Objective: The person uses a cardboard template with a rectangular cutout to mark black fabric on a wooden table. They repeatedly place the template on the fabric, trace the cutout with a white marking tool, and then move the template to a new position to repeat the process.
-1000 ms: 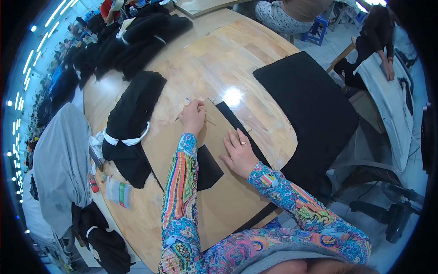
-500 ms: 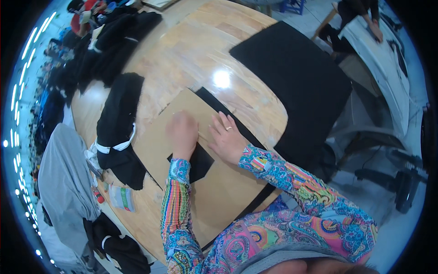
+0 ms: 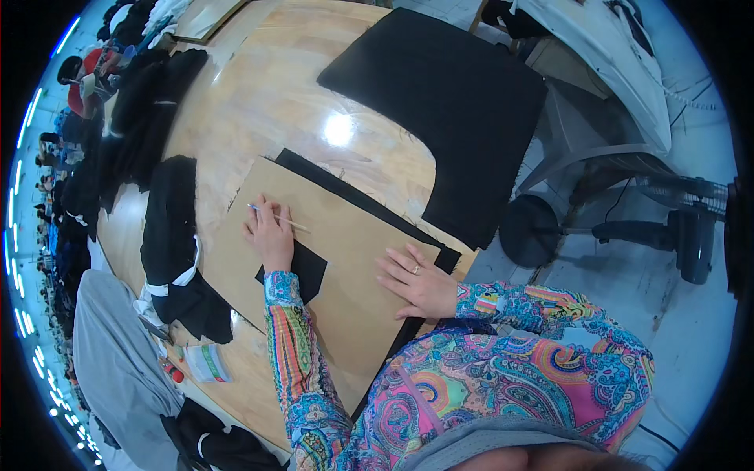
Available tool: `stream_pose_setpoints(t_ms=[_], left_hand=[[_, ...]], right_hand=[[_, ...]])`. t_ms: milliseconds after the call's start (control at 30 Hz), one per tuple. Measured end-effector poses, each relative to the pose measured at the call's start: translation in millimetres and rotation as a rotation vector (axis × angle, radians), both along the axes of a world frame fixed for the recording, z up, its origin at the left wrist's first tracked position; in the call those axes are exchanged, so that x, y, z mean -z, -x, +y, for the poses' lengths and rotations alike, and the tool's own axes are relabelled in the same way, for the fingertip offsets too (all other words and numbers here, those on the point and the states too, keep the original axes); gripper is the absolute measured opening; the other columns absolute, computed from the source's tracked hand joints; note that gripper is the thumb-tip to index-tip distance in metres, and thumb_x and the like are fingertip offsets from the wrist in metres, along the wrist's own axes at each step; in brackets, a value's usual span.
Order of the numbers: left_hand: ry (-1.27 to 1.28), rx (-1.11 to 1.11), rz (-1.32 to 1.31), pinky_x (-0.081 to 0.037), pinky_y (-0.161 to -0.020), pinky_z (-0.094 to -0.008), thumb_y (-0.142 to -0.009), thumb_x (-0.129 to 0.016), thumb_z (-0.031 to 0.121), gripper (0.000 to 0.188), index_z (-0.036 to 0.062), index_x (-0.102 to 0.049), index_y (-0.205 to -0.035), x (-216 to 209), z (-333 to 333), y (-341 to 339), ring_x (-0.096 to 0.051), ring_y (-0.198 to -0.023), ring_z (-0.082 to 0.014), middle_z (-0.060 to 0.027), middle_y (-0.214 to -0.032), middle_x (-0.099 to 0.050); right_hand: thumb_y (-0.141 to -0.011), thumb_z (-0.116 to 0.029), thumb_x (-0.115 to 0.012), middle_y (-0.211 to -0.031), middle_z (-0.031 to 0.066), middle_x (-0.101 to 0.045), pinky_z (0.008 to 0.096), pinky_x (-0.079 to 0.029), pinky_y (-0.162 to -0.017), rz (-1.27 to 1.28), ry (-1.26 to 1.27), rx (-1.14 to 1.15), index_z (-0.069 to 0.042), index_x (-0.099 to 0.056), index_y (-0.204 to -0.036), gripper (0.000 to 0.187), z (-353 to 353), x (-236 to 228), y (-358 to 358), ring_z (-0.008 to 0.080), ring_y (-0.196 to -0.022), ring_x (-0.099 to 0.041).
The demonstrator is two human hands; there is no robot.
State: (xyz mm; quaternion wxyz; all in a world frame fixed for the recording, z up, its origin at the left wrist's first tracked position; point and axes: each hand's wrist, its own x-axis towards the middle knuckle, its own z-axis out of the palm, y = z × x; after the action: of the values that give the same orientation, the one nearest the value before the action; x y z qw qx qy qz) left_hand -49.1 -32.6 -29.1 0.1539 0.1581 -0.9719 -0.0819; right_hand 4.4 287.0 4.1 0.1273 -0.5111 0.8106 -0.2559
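A brown cardboard sheet lies on black fabric, which shows along the sheet's far and right edges. A black pentagon-like patch is visible within the cardboard; whether it is an opening or a piece on top, I cannot tell. Just beyond that patch, my left hand is closed around a thin, pale, pen-like stick slanting across its fingers. Toward the sheet's right end rests my right hand, palm down with fingers spread and a ring on one, holding nothing.
A large black fabric piece drapes over the table's right edge. Bundled black cloth with a white tie lies left, near a small plastic packet. Grey cloth hangs beyond. A fan stands to the right.
My right hand has slid right across the cardboard, away from my left hand. The left hand, blurred before, is now sharp and shows the stick. The whole view has shifted.
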Motion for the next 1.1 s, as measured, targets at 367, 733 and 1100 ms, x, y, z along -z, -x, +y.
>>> stream_pose_setpoints(t_ms=[367, 733, 1100], left_hand=[[-0.05, -0.011, -0.073, -0.019, -0.106, -0.0561, -0.09, -0.054, 0.036, 0.027, 0.0139, -0.054, -0.106, -4.5, -1.9, 0.9, -0.036, -0.131, -0.0314, -0.0085, -0.137, -0.047], [-0.099, -0.013, -0.111, -0.018, -0.106, -0.0558, -0.089, -0.055, 0.035, 0.025, 0.0142, -0.054, -0.103, -10.5, -3.0, 2.1, -0.034, -0.132, -0.0313, -0.0088, -0.14, -0.044], [-0.126, 0.001, -0.092, -0.017, -0.106, -0.0559, -0.089, -0.056, 0.036, 0.027, 0.0129, -0.054, -0.103, -8.5, -6.0, 3.6, -0.034, -0.132, -0.0342, -0.0115, -0.139, -0.045]], right_hand=[[-0.073, -0.039, -0.069, -0.133, 0.0107, -0.045, 0.0499, -0.021, -0.112, 0.116, 0.071, -0.389, -0.007, -0.051, -0.124, 0.063, 5.5, 5.8, 28.0, 0.028, -0.133, -0.031], [-0.078, -0.021, -0.061, -0.125, 0.0117, -0.05, 0.0524, -0.027, -0.108, 0.267, 0.124, -0.498, -0.009, -0.058, -0.11, 0.034, 10.4, 1.4, 35.0, 0.0318, -0.128, -0.038], [-0.079, -0.014, -0.055, -0.123, 0.0171, -0.051, 0.0525, -0.031, -0.106, 0.304, 0.244, -0.518, -0.003, -0.054, -0.115, 0.038, 20.3, 6.2, 35.0, 0.0335, -0.123, -0.045]])
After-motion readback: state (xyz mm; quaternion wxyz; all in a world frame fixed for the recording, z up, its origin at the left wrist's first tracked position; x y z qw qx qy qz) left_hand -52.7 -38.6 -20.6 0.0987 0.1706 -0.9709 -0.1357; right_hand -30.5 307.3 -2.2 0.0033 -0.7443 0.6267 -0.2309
